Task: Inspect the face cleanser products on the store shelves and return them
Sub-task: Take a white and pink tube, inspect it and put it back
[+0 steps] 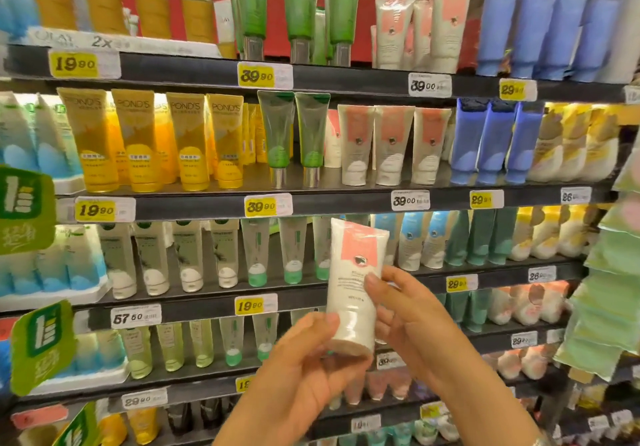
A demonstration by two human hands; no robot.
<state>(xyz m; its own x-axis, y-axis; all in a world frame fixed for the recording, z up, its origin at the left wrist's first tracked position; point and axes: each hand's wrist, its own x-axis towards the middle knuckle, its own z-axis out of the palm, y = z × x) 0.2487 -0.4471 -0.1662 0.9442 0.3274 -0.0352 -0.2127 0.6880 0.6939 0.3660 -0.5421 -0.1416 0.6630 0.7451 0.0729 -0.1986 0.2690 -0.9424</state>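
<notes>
A white cleanser tube with a pink panel (353, 272) stands upright, cap down, in front of the shelves at centre. My left hand (304, 373) cups its cap end from below, fingers curled round the base. My right hand (405, 317) grips the tube's right side, thumb on the front label. Matching pink-and-white tubes (391, 144) stand in a row on the second shelf above, with more (446, 26) on the top shelf.
Dark shelves (346, 199) with yellow price tags hold yellow Pond's tubes (138, 140), green tubes (294, 137), blue tubes (491, 140) and pale tubes below. Green promo signs (24, 210) stick out at the left. Green packs (609, 300) hang at the right edge.
</notes>
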